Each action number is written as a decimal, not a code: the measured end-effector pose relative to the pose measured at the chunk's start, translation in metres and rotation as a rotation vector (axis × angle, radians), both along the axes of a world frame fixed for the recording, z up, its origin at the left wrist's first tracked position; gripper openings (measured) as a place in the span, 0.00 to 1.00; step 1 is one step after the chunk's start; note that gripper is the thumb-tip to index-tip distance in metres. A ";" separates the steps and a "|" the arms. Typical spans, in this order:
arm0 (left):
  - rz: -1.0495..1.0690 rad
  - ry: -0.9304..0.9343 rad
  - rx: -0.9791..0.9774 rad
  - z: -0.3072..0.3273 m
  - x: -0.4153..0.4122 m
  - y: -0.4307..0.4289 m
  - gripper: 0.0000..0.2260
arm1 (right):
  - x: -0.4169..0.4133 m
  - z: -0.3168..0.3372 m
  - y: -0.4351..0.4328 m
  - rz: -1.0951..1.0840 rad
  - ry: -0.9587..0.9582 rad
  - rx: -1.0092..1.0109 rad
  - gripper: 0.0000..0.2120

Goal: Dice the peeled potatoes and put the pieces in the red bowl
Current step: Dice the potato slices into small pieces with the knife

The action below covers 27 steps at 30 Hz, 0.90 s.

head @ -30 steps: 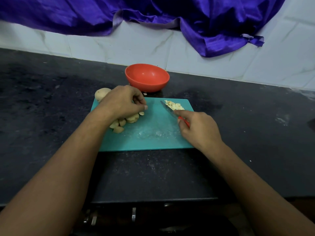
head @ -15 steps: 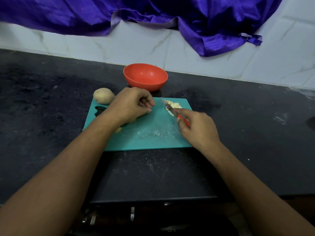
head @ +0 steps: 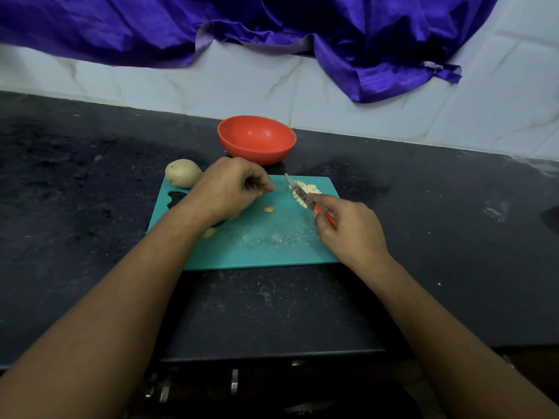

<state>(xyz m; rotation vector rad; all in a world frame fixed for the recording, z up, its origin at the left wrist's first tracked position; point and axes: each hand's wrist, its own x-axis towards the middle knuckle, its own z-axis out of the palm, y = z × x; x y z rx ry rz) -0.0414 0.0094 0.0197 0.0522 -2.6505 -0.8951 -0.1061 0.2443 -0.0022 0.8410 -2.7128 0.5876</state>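
At the back of the dark counter [head: 90,207], just beyond the far edge of the teal cutting board [head: 263,246], the red bowl [head: 257,139] was set upright. Only its smooth red inner wall could be seen. On the far right part of the board a small heap of diced pieces [head: 311,188] was gathered, pale yellow and cut into little cubes. A whole potato [head: 183,173], rounded and pale tan, was placed at the board's far left corner, partly over the edge. A loose chunk [head: 269,208] was left near the middle of the board, and a second chunk [head: 209,232] was seen just beside the left wrist. A wet, whitish smear [head: 266,237] was spread over the near middle of the board.

The left hand [head: 227,189] was held over the left half of the board, its fingers curled in and the tips brought close to the thumb. Whether anything was pinched there could not be told. The red handle of the knife [head: 298,193] was gripped by the right hand [head: 351,234], with the fingers clamped round it. The blade was pointed away and to the left and was laid against the heap of diced pieces.

Behind the counter, a purple cloth [head: 302,25] was draped over the white tiled wall [head: 211,83].
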 end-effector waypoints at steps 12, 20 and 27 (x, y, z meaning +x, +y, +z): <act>-0.014 -0.154 -0.161 -0.005 -0.003 0.000 0.05 | 0.003 0.004 -0.002 0.015 -0.004 0.040 0.18; -0.029 -0.194 -0.252 -0.006 -0.008 0.002 0.05 | 0.008 0.003 -0.011 0.069 -0.017 -0.017 0.18; -0.042 -0.186 -0.219 -0.004 -0.006 0.006 0.06 | 0.004 -0.010 -0.014 0.074 -0.001 -0.257 0.16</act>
